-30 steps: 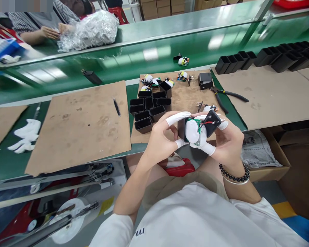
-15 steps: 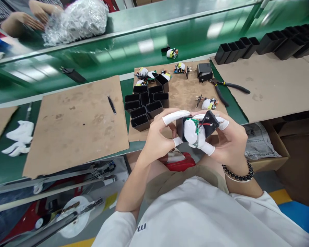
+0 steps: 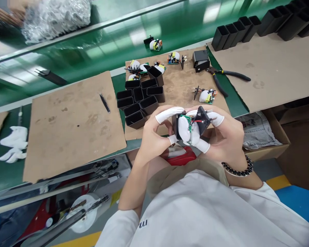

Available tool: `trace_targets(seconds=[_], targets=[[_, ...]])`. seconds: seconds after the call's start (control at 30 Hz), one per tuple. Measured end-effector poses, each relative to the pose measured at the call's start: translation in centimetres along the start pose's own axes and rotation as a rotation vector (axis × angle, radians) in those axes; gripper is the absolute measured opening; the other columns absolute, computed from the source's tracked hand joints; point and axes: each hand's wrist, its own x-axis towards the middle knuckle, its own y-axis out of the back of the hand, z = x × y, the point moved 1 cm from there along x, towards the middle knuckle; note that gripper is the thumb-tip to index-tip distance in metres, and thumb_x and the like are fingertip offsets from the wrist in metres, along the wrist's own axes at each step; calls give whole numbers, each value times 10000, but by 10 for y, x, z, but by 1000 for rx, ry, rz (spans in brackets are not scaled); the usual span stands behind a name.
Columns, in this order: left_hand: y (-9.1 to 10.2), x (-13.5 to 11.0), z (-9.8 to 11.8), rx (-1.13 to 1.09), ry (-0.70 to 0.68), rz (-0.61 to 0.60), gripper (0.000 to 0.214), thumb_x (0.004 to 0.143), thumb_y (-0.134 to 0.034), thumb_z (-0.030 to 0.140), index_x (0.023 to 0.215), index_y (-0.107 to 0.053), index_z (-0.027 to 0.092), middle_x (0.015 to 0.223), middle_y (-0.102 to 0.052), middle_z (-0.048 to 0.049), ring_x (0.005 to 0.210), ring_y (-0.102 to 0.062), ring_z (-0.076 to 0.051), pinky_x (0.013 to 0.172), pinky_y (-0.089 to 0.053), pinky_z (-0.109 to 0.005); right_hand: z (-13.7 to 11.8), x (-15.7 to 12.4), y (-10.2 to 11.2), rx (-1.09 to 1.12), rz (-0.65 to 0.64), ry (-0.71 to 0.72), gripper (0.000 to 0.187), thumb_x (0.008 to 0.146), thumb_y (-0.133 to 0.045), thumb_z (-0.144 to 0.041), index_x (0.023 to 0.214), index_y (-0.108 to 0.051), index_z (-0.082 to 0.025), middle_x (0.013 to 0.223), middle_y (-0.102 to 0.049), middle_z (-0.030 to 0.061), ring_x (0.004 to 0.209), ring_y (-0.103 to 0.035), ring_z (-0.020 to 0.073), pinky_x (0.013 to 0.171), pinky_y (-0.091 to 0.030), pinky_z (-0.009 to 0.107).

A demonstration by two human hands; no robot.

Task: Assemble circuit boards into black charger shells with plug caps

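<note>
While held above the lap, just off the bench edge: small charger assembly (image 3: 192, 126), a green circuit board wrapped in white insulating tape, red and black leads running to a black plastic plug cap tilted up at the right. Half seated in a black rectangular casing (image 3: 175, 124), mostly hidden behind the board. Left hand (image 3: 154, 135) closed on the casing side, white rubber finger cots on index and thumb. Right hand (image 3: 228, 135) closed on the board and cap, cots on its fingertips too; beaded bracelet (image 3: 238, 169) at the wrist.

Likely trouble, judged from the pose: thin leads pinched between cap and casing rim if pressed home askew; solder joints strained by the cap's tilt; tape snagged and peeled on the sharp casing mouth; smooth cots slipping on glossy plastic, dropping everything onto the lap.

Beyond, on stained brown cardboard (image 3: 180, 85): cluster of empty casings (image 3: 140, 101), matte black, thin-walled, open-mouthed; loose taped boards (image 3: 206, 96) with prongs; one closed black adapter (image 3: 201, 61); black-handled pliers (image 3: 228, 77). Farther left, tweezers (image 3: 104, 103) on another cardboard sheet, a crumpled white glove (image 3: 11, 145), then the glossy green conveyor belt (image 3: 92, 51).
</note>
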Motion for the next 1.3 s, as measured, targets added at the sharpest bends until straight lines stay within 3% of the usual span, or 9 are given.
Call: trace_targets(seconds=[0.13,0.33,0.57,0.73,1.03,1.13,1.3], targets=[[0,-2,0,11,-2,10,469,736,-861,212,1189,-746,251,1209,-713,-73,1065,-684,-255,591,-530,-236,0,0,-1,-22,-4,34,337,842,-787,-197,1167,-701,-227,1226,-767,123,1137,-747,280,972,-640,403],[-1,-4,0,-13,15,12,521,718,-856,149,1211,-741,277,1222,-703,-59,1040,-667,-224,592,-517,-210,3,-1,-3,-34,3,2,298,862,-784,-288,1149,-711,-257,1222,-768,105,1107,-755,287,891,-665,397],[-2,-6,3,-22,8,11,529,717,-832,132,1218,-744,281,1213,-698,-57,935,-647,-188,561,-498,-205,1,-1,-2,-10,18,30,272,866,-772,-274,1130,-713,-248,1197,-780,103,1099,-761,281,927,-661,404],[-1,-6,9,6,34,-10,513,743,-819,141,1230,-736,279,1218,-691,-58,739,-569,-117,556,-506,-227,-1,-2,-1,10,15,-36,322,840,-797,-313,1148,-710,-286,1216,-772,87,1091,-758,294,917,-668,435],[-1,-7,13,29,38,-8,494,746,-821,160,1218,-736,279,1208,-690,-58,687,-541,-101,540,-499,-234,-2,-9,2,-19,-59,-152,391,834,-796,-337,1208,-684,-351,1296,-746,80,1162,-730,347,1047,-631,534],[-1,-7,14,21,38,-10,518,735,-814,130,1225,-735,279,1215,-688,-62,725,-566,-119,542,-497,-235,0,-9,1,-4,-29,-102,380,854,-765,-320,1222,-679,-358,1283,-749,61,1176,-727,343,1053,-624,551],[-1,-9,15,17,34,-6,542,724,-779,87,1229,-731,278,1216,-688,-62,776,-599,-134,549,-496,-222,-1,-7,-1,22,14,0,381,827,-800,-278,1193,-699,-304,1225,-762,67,1129,-738,302,1031,-636,486]])
